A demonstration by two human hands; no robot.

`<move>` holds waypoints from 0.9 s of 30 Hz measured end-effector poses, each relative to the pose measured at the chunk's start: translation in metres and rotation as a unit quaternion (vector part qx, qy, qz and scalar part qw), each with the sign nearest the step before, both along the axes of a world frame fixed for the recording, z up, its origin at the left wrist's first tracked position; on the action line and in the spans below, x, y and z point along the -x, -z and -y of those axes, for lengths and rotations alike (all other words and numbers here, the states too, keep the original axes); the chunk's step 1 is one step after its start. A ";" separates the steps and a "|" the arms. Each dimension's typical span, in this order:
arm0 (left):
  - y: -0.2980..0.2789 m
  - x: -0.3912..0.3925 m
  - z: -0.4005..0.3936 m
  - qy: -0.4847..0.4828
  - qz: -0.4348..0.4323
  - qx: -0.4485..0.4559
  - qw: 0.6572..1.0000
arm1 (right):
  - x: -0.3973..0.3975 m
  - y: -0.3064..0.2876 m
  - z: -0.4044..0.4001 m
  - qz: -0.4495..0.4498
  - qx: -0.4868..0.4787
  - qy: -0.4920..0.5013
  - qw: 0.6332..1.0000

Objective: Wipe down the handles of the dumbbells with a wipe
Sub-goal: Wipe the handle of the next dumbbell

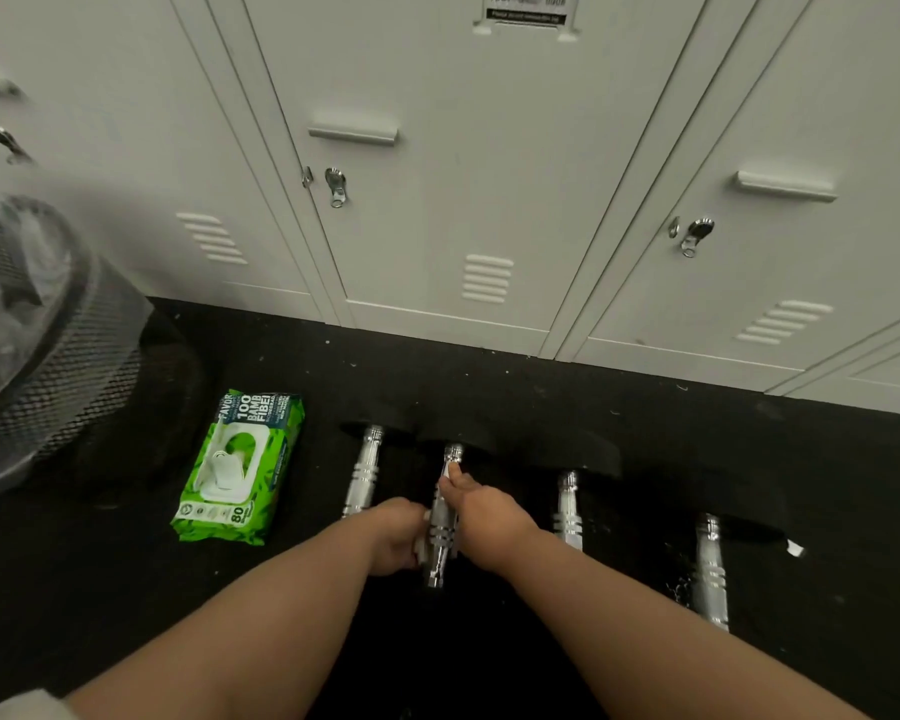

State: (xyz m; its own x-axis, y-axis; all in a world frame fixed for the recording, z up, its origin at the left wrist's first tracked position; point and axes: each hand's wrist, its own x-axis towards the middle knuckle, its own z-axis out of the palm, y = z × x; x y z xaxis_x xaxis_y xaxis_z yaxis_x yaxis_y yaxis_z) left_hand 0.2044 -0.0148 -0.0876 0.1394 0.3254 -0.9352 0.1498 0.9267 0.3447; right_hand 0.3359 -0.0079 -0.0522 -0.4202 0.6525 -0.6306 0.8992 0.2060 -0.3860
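Several dumbbells with chrome handles and black ends lie side by side on the black floor. Both my hands are on the second handle [444, 532] from the left. My right hand [481, 517] presses a white wipe [445, 470] against the upper part of that handle. My left hand [398, 537] grips the handle's lower left side, with a bit of white wipe showing at its fingers. The other chrome handles lie to the left [363, 472] and to the right [568, 509], [710, 569].
A green pack of wipes [237, 467] lies on the floor left of the dumbbells. A black mesh bin [48, 366] with a clear liner stands at the far left. Grey lockers [437, 174] line the wall behind. A small white scrap [795, 549] lies at the right.
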 end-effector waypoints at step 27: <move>-0.017 -0.009 0.011 0.044 -0.146 -0.033 0.988 | 0.000 0.002 -0.002 0.024 -0.006 -0.025 0.999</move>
State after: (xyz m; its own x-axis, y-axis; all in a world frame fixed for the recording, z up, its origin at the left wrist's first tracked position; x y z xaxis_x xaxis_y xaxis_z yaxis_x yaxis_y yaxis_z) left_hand 0.2137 -0.0258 -0.0705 -0.1035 0.3851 -0.9170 0.3301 0.8830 0.3336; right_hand 0.3357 -0.0060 -0.0543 -0.4223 0.6386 -0.6433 0.9049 0.2554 -0.3405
